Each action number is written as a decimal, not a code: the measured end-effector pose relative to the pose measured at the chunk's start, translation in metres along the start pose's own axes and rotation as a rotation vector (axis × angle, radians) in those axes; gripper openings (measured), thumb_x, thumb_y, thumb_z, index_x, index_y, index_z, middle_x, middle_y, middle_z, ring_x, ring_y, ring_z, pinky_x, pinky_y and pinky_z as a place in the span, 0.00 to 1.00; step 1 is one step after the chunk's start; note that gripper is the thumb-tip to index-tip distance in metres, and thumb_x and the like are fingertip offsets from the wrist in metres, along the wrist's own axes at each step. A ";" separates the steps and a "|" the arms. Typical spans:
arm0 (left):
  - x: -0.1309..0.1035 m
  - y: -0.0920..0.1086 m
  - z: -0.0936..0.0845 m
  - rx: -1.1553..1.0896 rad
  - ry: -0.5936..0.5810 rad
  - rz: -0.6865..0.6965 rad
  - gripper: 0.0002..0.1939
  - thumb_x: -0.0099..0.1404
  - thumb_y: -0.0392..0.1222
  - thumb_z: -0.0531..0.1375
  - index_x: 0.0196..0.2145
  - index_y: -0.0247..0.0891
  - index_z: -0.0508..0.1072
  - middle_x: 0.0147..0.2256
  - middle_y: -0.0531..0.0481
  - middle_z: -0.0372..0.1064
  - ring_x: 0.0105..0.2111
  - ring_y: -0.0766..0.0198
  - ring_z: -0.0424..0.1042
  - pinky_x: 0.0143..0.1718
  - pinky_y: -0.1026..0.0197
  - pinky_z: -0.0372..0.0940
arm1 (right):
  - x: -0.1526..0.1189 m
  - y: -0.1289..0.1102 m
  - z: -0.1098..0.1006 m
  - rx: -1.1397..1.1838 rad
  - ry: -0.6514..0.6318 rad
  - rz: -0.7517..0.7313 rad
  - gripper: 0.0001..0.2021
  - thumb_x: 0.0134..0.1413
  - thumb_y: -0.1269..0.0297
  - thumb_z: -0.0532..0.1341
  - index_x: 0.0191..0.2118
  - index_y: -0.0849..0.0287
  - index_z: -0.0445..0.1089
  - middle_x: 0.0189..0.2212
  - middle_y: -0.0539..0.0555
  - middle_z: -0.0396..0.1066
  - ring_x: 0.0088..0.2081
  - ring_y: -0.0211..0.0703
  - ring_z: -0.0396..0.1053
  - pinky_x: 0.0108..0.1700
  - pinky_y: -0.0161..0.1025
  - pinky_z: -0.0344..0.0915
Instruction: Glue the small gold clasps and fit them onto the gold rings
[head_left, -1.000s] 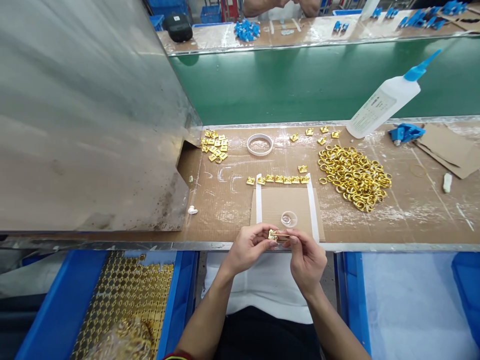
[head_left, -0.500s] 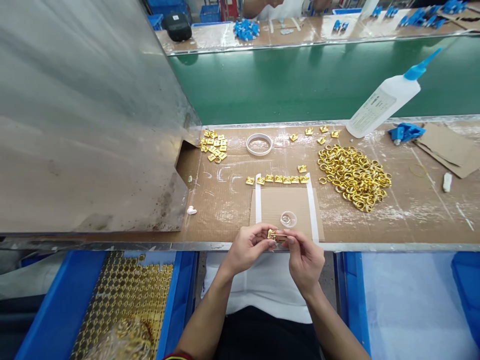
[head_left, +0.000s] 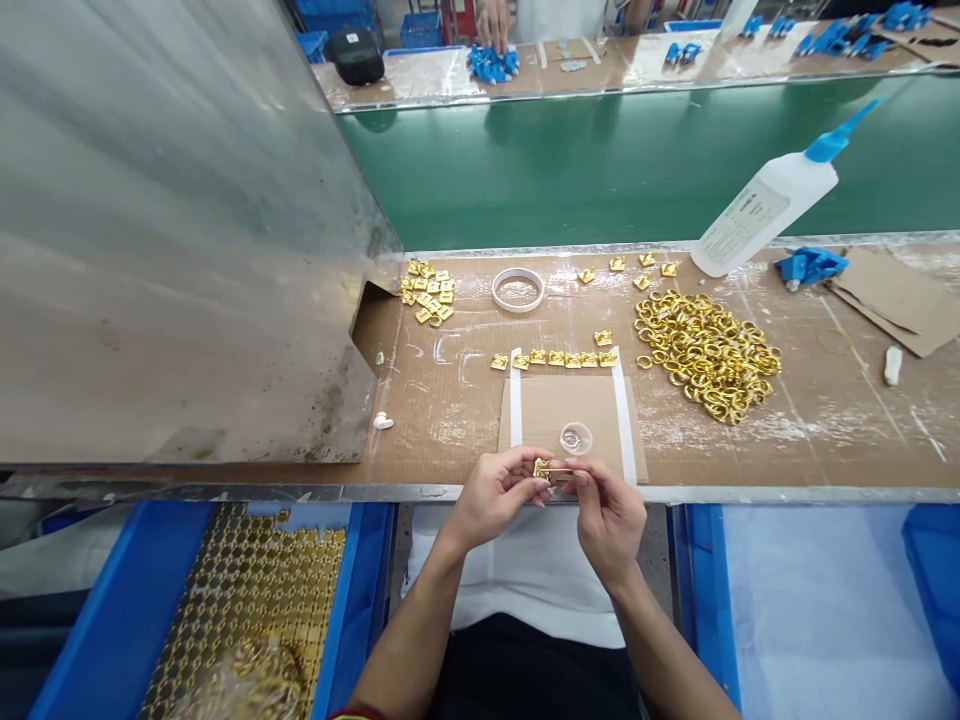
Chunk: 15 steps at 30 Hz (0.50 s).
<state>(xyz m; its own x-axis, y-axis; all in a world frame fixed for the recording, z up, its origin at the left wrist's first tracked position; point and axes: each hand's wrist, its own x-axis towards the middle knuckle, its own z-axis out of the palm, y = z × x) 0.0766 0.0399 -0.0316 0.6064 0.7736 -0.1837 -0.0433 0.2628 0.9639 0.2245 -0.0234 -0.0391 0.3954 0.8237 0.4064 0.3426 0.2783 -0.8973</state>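
At the front edge of the table, my left hand (head_left: pixel 491 498) pinches a small gold metal piece (head_left: pixel 541 468) between thumb and fingers. My right hand (head_left: pixel 611 515) is closed on a thin stick-like tool (head_left: pixel 562 472) whose tip meets the gold piece; its exact kind is too small to tell. Just beyond the fingers sits a small clear round dish (head_left: pixel 586 447) on a cardboard pad (head_left: pixel 566 400) edged with white tape. Along the pad's far side runs a row of similar gold pieces (head_left: pixel 556 358).
To the right lies a heap of gold rings (head_left: pixel 709 350), with a white squeeze bottle (head_left: pixel 765 215) leaning behind it. A tape roll (head_left: pixel 518 289) and more gold pieces (head_left: pixel 427 290) lie left. A metal panel (head_left: pixel 187 250) stands at left. Blue bins (head_left: pixel 367 580) flank my lap.
Across the green belt, a co-worker's hand has come down onto the pile of blue parts. My own hands have barely moved, still meeting at the gold piece.
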 end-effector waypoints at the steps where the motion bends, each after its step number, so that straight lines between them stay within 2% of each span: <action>1: 0.000 0.000 0.000 0.000 0.000 0.000 0.18 0.65 0.48 0.66 0.47 0.32 0.77 0.32 0.45 0.77 0.29 0.62 0.77 0.31 0.63 0.74 | 0.000 0.000 0.000 0.002 0.000 0.000 0.08 0.70 0.68 0.58 0.42 0.55 0.76 0.33 0.52 0.82 0.23 0.38 0.75 0.28 0.32 0.75; 15: -0.001 -0.001 -0.001 0.004 0.009 -0.028 0.20 0.65 0.48 0.66 0.49 0.30 0.77 0.33 0.43 0.79 0.31 0.61 0.78 0.32 0.64 0.75 | 0.000 0.003 -0.002 0.042 -0.019 0.012 0.09 0.72 0.66 0.57 0.42 0.55 0.75 0.34 0.53 0.82 0.24 0.40 0.77 0.28 0.34 0.76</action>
<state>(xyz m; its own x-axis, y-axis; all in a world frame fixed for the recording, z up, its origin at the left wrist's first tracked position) 0.0754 0.0398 -0.0323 0.6003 0.7711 -0.2122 -0.0235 0.2822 0.9591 0.2274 -0.0239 -0.0418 0.3830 0.8362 0.3925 0.3012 0.2886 -0.9088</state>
